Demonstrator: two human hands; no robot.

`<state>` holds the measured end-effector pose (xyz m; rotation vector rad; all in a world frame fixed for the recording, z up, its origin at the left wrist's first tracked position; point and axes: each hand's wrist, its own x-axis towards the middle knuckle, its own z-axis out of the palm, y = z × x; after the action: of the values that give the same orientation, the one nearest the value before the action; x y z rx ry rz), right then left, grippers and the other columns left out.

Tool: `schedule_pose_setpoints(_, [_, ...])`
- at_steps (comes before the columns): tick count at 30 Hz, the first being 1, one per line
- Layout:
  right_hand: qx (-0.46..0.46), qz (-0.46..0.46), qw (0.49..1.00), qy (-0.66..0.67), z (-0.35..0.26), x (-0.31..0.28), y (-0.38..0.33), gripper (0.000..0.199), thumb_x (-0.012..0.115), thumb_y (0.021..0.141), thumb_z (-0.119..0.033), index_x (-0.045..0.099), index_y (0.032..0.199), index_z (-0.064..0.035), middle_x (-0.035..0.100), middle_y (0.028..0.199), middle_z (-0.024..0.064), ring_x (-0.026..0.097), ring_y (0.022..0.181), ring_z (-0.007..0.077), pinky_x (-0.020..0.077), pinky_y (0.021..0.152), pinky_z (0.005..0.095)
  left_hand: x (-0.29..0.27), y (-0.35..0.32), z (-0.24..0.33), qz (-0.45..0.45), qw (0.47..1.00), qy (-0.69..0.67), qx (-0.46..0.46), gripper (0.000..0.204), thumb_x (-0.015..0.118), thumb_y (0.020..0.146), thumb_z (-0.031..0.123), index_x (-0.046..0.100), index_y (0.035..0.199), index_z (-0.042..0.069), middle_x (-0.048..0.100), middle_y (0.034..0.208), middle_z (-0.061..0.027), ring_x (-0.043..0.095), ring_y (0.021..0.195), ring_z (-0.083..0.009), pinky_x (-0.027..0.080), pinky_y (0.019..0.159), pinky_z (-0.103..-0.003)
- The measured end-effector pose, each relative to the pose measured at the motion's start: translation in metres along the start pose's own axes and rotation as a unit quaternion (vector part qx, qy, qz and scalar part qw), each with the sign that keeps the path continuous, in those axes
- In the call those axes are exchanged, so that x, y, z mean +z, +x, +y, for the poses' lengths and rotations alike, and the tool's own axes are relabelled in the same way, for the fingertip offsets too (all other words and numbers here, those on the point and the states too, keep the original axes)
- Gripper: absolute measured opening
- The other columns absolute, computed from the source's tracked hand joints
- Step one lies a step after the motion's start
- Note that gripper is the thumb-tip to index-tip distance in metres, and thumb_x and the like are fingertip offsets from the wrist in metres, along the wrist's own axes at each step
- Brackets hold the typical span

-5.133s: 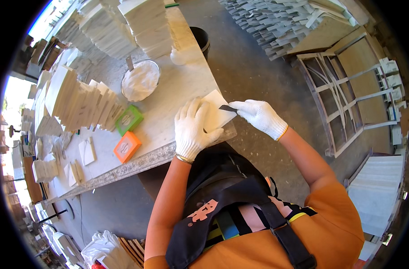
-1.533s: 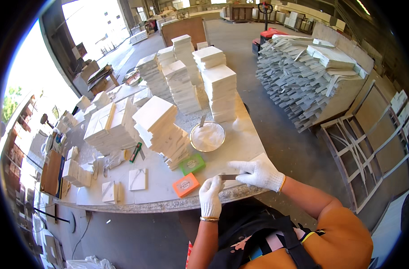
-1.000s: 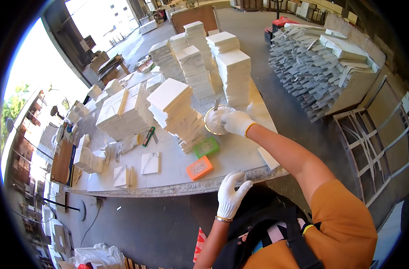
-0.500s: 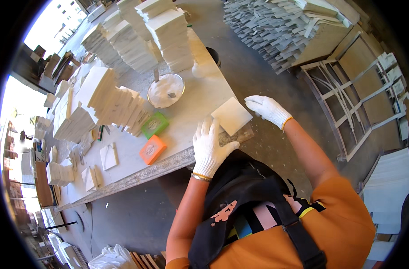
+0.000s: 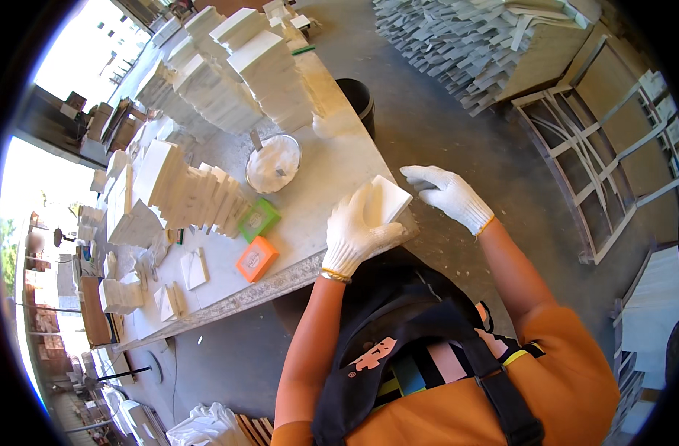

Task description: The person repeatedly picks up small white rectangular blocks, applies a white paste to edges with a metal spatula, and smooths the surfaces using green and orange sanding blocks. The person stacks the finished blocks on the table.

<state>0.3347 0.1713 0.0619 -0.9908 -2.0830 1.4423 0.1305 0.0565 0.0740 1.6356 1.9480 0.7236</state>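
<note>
My left hand [image 5: 354, 232], in a white knit glove, lies across the left part of a white stone tile [image 5: 390, 199] near the table's right corner. Its fingers and thumb span the tile, which looks slightly tilted; the palm hides part of it. My right hand [image 5: 440, 189], gloved too, hovers just beyond the table edge, to the right of the tile. It holds nothing, with its fingers stretched toward the tile and the thumb apart. Left of my left hand sit an orange box [image 5: 257, 259] and a green box [image 5: 258, 219].
A bowl of white paste [image 5: 274, 167] with a scraper stands on the table [image 5: 339, 160]. Stacks of stone tiles [image 5: 269, 74] fill its far and left sides. A black bucket [image 5: 358, 104] stands beside it. At right are a metal frame [image 5: 570, 160] and a heap of stone strips [image 5: 458, 48].
My left hand has moved right onto the tile, which now looks shifted and slightly tilted. My right hand stays close to it. The view has turned a little.
</note>
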Motion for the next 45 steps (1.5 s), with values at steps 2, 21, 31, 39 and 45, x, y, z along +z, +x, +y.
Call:
schedule_pose_setpoints(2, [-0.114,0.009,0.992,-0.054,-0.008,0.001,-0.002,0.053,0.069,0.083,-0.008,0.060,0.136,-0.0111,0.059,0.135,0.0104,0.063,0.112,0.0223,0.0520,0.093,0.0341,-0.005,-0.012,-0.019,-0.054,0.960,-0.275,-0.009,0.082,0.080,0.071,0.040,0.053,0.138,0.001,0.063,0.125,-0.0165,0.060,0.115,-0.0325,0.046,0.100,-0.042])
schedule_pose_setpoints(21, [0.074,-0.072,0.982,0.161,-0.076,0.085,-0.026,0.022,0.069,0.093,-0.020,0.072,0.100,0.0005,0.068,0.087,0.0008,0.058,0.081,0.0064,0.0482,0.075,0.0244,0.005,-0.119,-0.040,-0.005,0.700,-0.703,-0.124,0.067,0.079,0.085,0.023,0.050,0.139,-0.004,0.062,0.129,-0.0091,0.057,0.118,-0.0161,0.046,0.100,-0.032])
schedule_pose_setpoints(31, [0.123,-0.016,0.970,0.210,-0.071,0.100,-0.015,0.039,0.060,0.098,-0.040,0.072,0.089,-0.0033,0.068,0.069,0.0034,0.062,0.062,0.0095,0.0431,0.055,0.0225,0.005,-0.146,-0.045,0.071,0.656,-0.727,-0.191,0.040,0.073,0.087,0.007,0.061,0.124,-0.004,0.069,0.111,-0.0088,0.068,0.095,-0.0175,0.056,0.085,-0.032])
schedule_pose_setpoints(39, [0.070,-0.005,0.995,0.074,-0.080,0.097,-0.002,0.039,0.058,0.099,-0.038,0.072,0.103,-0.0014,0.070,0.081,0.0050,0.063,0.073,0.0094,0.0455,0.061,0.0235,-0.004,-0.160,-0.055,0.098,0.609,-0.764,-0.188,0.040,0.071,0.088,0.007,0.061,0.125,-0.003,0.069,0.110,-0.0096,0.069,0.095,-0.0195,0.057,0.087,-0.035])
schedule_pose_setpoints(45, [0.019,-0.064,0.994,0.087,-0.080,0.131,0.001,0.036,0.056,0.101,-0.033,0.071,0.110,-0.0022,0.070,0.085,0.0041,0.063,0.077,0.0101,0.0468,0.065,0.0246,-0.012,-0.178,-0.067,0.137,0.574,-0.784,-0.193,0.040,0.072,0.087,0.008,0.062,0.124,-0.003,0.069,0.109,-0.0086,0.068,0.095,-0.0183,0.057,0.085,-0.034])
